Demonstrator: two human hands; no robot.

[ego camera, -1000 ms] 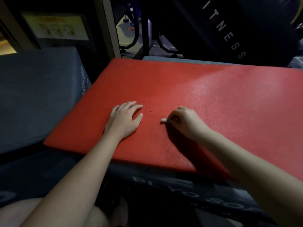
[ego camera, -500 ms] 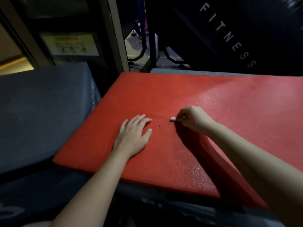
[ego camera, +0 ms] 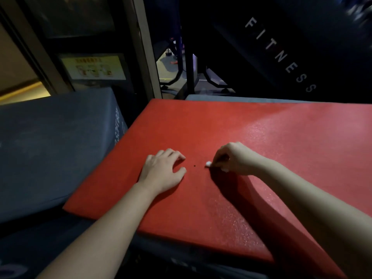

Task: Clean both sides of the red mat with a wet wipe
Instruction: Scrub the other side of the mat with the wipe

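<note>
Right hand (ego camera: pixel 235 159) hides most of wet wipe (ego camera: pixel 208 163)

I count one red mat (ego camera: pixel 261 150), one wet wipe (ego camera: pixel 208 163), two hands (left hand (ego camera: pixel 164 171), right hand (ego camera: pixel 233 158)), one dark speck (ego camera: pixel 194 165), and two dark pads (ego camera: pixel 54 141).

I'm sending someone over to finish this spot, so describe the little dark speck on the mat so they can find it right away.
Start from the red mat lying on the dark padded blocks. Near its front left part, the left hand rests flat and the right hand pinches a white wet wipe. The dark speck sits between them, the only dark dot on that red stretch.
</note>
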